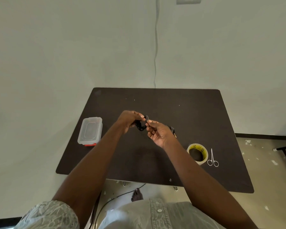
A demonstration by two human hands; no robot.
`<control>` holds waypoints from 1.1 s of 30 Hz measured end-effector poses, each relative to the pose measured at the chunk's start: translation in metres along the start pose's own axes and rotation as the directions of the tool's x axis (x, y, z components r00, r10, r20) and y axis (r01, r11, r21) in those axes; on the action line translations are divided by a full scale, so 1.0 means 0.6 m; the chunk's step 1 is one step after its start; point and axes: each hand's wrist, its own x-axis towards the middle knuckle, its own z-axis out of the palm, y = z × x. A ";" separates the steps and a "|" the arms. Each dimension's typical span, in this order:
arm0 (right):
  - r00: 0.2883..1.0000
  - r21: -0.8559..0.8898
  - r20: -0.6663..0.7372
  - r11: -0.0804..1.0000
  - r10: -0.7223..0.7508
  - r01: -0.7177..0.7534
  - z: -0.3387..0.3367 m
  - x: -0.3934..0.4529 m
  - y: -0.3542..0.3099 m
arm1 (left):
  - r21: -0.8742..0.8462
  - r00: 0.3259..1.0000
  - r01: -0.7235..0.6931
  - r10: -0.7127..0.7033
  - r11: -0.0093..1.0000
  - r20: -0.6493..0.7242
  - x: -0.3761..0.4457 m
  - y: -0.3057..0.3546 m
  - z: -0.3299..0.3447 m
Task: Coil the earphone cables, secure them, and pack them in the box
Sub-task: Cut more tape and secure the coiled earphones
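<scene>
Earphone cable: black, thin, gathered into a small loose coil, held above the tabletop between both hands; a loop stands up at the top of the bundle. Whether it is tied or taped cannot be made out. A second dark piece with a gold tip, possibly a plug, lies just right of it.

Box: small, clear plastic, rectangular, lid on, red base edge, lying flat on the tabletop near its left edge.

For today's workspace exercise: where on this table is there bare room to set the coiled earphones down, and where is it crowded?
Bare table runs along the far edge, beyond both hands. More lies near the front edge, between the lidded plastic box and the tape roll. It is crowded at the right, where the tape roll and scissors lie side by side.
</scene>
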 end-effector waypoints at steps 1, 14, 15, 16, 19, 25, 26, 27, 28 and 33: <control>1.000 0.020 0.003 1.000 0.002 -0.002 0.003 -0.001 0.002 | -0.031 1.000 0.022 -0.022 0.999 -0.005 -0.002 0.001 -0.001; 0.984 -0.064 -0.126 0.991 -0.125 0.118 0.032 0.003 -0.007 | -0.236 0.994 0.075 -0.053 0.969 0.101 -0.021 -0.003 0.009; 0.981 -0.075 -0.141 0.989 -0.133 0.124 0.033 0.004 -0.009 | -0.241 0.993 0.068 -0.043 0.968 0.108 -0.022 -0.003 0.010; 0.978 -0.083 -0.155 0.988 -0.142 0.130 0.034 0.005 -0.011 | -0.243 0.993 0.061 -0.034 0.968 0.113 -0.023 -0.004 0.011; 0.972 -0.105 -0.178 0.985 -0.155 0.138 0.035 0.005 -0.015 | -0.237 0.994 0.019 0.008 0.971 0.113 -0.023 -0.003 0.014; 0.962 -0.175 -0.198 0.973 -0.186 0.152 0.040 0.002 -0.023 | -0.105 0.986 -0.144 0.152 0.984 0.068 -0.024 -0.004 0.007; 0.962 -0.183 -0.200 0.972 -0.186 0.150 0.041 0.003 -0.024 | -0.086 0.984 -0.160 0.166 0.983 0.071 -0.022 -0.004 0.006; 0.962 -0.192 -0.202 0.970 -0.185 0.147 0.042 0.003 -0.026 | -0.079 0.982 -0.167 0.172 0.983 0.072 -0.020 -0.004 0.004; 0.961 -0.202 -0.204 0.969 -0.187 0.145 0.044 0.004 -0.027 | -0.079 0.982 -0.168 0.174 0.983 0.072 -0.020 -0.004 0.003; 0.958 -0.243 -0.218 0.961 -0.186 0.131 0.052 0.008 -0.031 | -0.102 0.989 -0.134 0.140 0.986 0.053 -0.017 -0.002 -0.003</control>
